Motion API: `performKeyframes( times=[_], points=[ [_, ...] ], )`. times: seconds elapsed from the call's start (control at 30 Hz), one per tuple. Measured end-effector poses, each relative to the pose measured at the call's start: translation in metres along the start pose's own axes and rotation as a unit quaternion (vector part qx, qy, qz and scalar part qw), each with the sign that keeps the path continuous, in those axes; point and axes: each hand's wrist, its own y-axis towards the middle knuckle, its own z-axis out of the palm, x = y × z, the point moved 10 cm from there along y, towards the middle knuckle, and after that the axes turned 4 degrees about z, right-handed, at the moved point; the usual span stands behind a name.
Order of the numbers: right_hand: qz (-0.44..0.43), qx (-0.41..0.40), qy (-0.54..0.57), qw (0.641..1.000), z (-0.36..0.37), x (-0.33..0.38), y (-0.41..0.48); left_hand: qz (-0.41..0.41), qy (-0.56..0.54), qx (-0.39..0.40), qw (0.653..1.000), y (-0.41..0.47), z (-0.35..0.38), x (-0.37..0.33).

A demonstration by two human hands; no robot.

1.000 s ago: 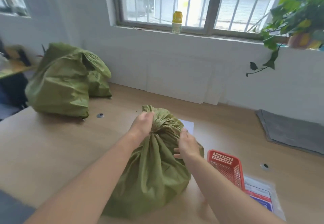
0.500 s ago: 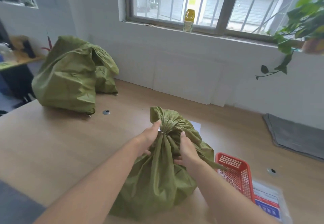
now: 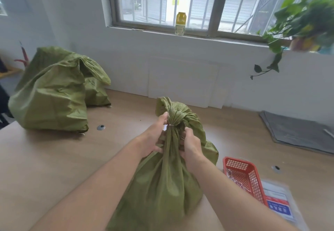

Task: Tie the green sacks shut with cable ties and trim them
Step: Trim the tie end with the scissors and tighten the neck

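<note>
Left hand point(image 3: 153, 138) and right hand point(image 3: 190, 145) grip the sack point(image 3: 162, 182) neck between them.

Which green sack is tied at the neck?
The near sack, held by the left hand and right hand: a pale cable tie cinches its bunched neck. The big sack at far left slumps, its top loose.

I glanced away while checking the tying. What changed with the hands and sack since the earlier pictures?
The left hand slid down from the near sack's gathered top to grip the fabric below the cable tie; the right hand curled round the fabric opposite it. The sack stayed upright on the table; far sacks and red basket kept their places.
</note>
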Motion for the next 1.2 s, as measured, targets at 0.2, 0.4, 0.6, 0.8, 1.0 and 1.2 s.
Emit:
performKeyframes(
  times=[0.2,0.4,0.6,0.8,1.0,1.2],
  points=[
    [-0.038,0.011,0.077,0.996,0.024,0.045,0.005,0.038,-0.001,0.021,0.999,0.026,-0.011,-0.049],
    [-0.064,0.007,0.135,0.989,0.023,0.098,0.029,0.067,0.031,0.032,0.997,0.066,0.004,-0.101],
    [-0.079,0.014,0.157,0.984,0.006,0.143,0.084,0.095,0.038,0.027,0.994,0.115,0.038,-0.140],
    [-0.095,0.020,0.152,0.984,-0.016,0.189,0.140,0.106,0.015,0.012,0.994,0.177,0.069,-0.167],
    [-0.120,0.004,0.140,0.983,-0.047,0.238,0.204,0.103,-0.023,0.024,0.994,0.250,0.104,-0.186],
    [-0.144,-0.025,0.149,0.978,-0.088,0.279,0.268,0.110,-0.037,0.063,0.991,0.329,0.150,-0.208]
  ],
)
